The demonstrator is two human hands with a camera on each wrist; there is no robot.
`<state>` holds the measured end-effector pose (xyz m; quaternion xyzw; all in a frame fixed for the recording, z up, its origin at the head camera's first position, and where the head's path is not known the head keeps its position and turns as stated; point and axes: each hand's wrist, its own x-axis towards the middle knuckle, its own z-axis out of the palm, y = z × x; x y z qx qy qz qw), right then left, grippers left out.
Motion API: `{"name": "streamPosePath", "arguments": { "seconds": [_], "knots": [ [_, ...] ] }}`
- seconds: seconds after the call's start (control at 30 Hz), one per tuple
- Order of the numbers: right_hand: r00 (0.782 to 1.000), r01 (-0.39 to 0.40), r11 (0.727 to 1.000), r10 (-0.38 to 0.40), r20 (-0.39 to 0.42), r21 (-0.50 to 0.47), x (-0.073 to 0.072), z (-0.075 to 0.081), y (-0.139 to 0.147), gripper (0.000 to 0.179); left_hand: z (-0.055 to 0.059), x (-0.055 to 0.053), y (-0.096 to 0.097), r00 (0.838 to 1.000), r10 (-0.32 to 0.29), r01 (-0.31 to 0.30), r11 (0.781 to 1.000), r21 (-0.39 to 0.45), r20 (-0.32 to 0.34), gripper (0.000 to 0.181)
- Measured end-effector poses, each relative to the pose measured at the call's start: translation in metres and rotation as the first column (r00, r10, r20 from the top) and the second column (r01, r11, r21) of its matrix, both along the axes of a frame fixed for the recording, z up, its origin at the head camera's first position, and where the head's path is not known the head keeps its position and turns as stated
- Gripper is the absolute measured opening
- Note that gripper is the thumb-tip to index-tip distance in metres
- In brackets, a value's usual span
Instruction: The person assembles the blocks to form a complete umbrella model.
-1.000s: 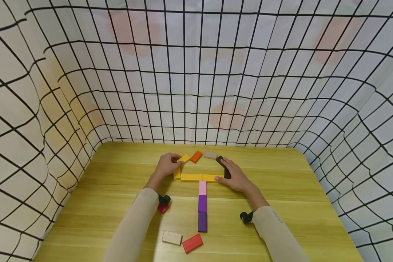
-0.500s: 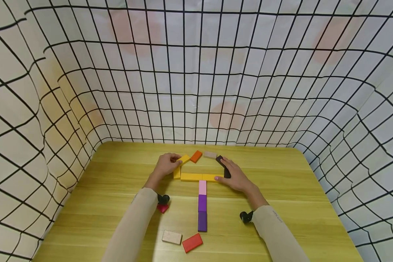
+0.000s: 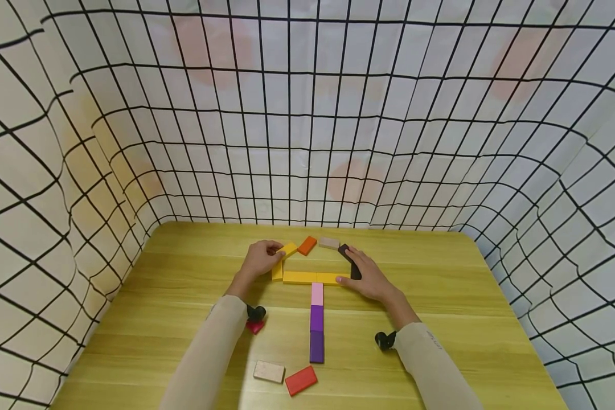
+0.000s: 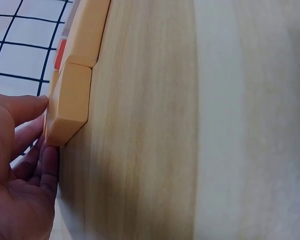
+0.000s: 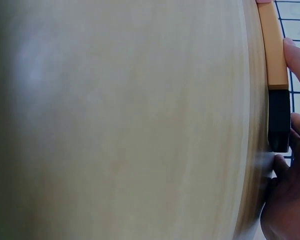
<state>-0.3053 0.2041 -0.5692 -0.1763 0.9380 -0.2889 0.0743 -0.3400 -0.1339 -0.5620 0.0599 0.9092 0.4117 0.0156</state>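
Note:
Coloured wooden blocks form a ring above a straight stem. My left hand (image 3: pixel 260 259) is at the ring's left side, its thumb and fingers pinching the slanted yellow block (image 3: pixel 289 248). Below that hand sits another yellow block (image 3: pixel 277 272); the left wrist view shows a yellow block (image 4: pixel 72 97) beside the thumb. My right hand (image 3: pixel 370 277) spreads over the right side. Its thumb touches the right yellow bar block (image 3: pixel 328 278), and its fingers reach along the upper black block (image 3: pixel 345 251) and the lower black block (image 5: pixel 279 120), partly covering them.
An orange block (image 3: pixel 307 245) and a greyish block (image 3: pixel 329 243) lie at the ring's top. Pink (image 3: pixel 317 294) and purple blocks (image 3: pixel 316 346) make the stem. Nearer are a beige block (image 3: pixel 269 372), a red block (image 3: pixel 301 381) and a half-hidden red piece (image 3: pixel 255 327). Black netting (image 3: pixel 307 142) surrounds the table.

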Motion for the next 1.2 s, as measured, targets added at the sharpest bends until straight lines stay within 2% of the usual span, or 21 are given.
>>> {"name": "streamPosePath", "arguments": {
  "seconds": [0.1,0.2,0.37,0.5,0.63,0.73,0.93,1.2],
  "knots": [
    [1.000,0.000,1.000,0.000,-0.004,0.006,-0.001,-0.004,0.001,0.096,0.001,0.001,0.001,1.000,-0.015,0.015,1.000,0.009,0.002,0.035],
    [1.000,0.000,1.000,0.000,0.000,0.008,-0.002,-0.008,0.003,0.097,0.000,0.002,0.004,0.998,-0.056,0.055,0.998,-0.015,-0.041,0.042],
    [1.000,0.009,1.000,-0.009,0.013,0.002,-0.002,-0.010,0.003,0.098,0.009,0.005,0.018,0.985,-0.121,0.103,0.984,-0.143,-0.123,0.058],
    [1.000,0.009,1.000,-0.009,0.006,0.000,-0.002,-0.009,0.004,0.097,0.017,0.008,0.033,0.973,-0.184,0.142,0.953,-0.267,-0.139,0.071],
    [1.000,0.007,1.000,-0.007,0.001,-0.003,-0.002,-0.008,0.004,0.098,0.016,0.007,0.045,0.955,-0.261,0.196,0.912,-0.360,-0.142,0.079],
    [1.000,0.007,1.000,-0.007,0.007,-0.001,-0.002,-0.008,0.003,0.098,0.012,0.006,0.053,0.944,-0.298,0.224,0.895,-0.387,-0.144,0.078],
    [1.000,0.007,1.000,-0.007,0.016,-0.006,-0.001,-0.006,0.003,0.098,0.008,0.005,0.062,0.943,-0.303,0.227,0.887,-0.401,-0.137,0.074],
    [1.000,0.015,1.000,-0.014,0.014,-0.011,-0.002,-0.005,0.002,0.098,0.011,-0.002,0.065,0.946,-0.306,0.237,0.877,-0.419,-0.106,0.077]
  ]
}}
